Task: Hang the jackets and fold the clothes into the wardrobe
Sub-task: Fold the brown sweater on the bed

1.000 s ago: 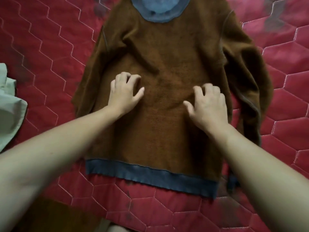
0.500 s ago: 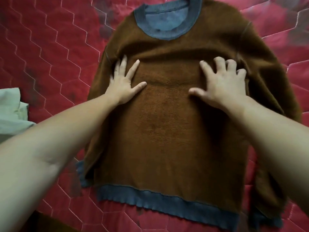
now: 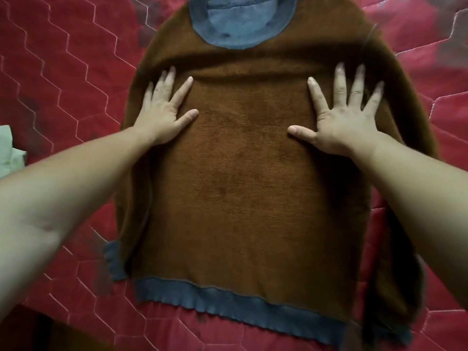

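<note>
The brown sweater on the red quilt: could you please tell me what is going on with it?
A person has a fuzzy brown sweater with blue-grey collar and hem spread flat on a red quilted cover with hexagon stitching. The left hand and the right hand both press flat on its chest, fingers straight and spread, gripping nothing. Its sleeves lie along its sides, and no fold is made yet. A pale green cloth lies at the left edge of the view.
</note>
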The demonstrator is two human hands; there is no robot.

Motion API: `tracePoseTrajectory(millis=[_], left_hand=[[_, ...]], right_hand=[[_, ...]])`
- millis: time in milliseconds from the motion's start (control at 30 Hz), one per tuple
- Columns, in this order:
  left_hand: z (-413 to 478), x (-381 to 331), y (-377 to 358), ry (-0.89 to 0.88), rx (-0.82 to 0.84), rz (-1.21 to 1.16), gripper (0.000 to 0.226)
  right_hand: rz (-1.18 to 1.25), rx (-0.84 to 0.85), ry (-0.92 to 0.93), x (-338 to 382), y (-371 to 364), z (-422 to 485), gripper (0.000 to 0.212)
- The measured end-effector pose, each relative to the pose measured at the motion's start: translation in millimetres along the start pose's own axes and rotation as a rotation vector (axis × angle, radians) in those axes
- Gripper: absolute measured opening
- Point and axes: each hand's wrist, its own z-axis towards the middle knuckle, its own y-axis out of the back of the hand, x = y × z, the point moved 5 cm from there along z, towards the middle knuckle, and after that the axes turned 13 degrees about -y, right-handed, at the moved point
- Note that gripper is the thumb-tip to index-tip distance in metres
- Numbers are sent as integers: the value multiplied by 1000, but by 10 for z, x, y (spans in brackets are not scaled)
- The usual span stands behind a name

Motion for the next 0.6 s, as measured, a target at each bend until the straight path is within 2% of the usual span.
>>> tracePoseTrajectory(millis=[100,200,300,400,500,600], left_hand=[[14,13,19,11,36,27,77],[-35,16,50,43,34,55,77],[-239,54,-4,104,1,40,73],[-379,38,-44,181,-28,19,70],[-437,-359,-83,266,-72,-74,65],[-588,-1166,-236,125,-80,-187,65]], right_hand=[[20,23,21,-11,18,4,113],[116,-101,55,-127,-1,-89,99],[164,-245,-5,-342,-203,-364,84],[130,-264,-76,-389,-477,-650,81],[115,-187,-76,-295,-607,-838,83],[93,-140,-32,-313,-712,-1063,84]])
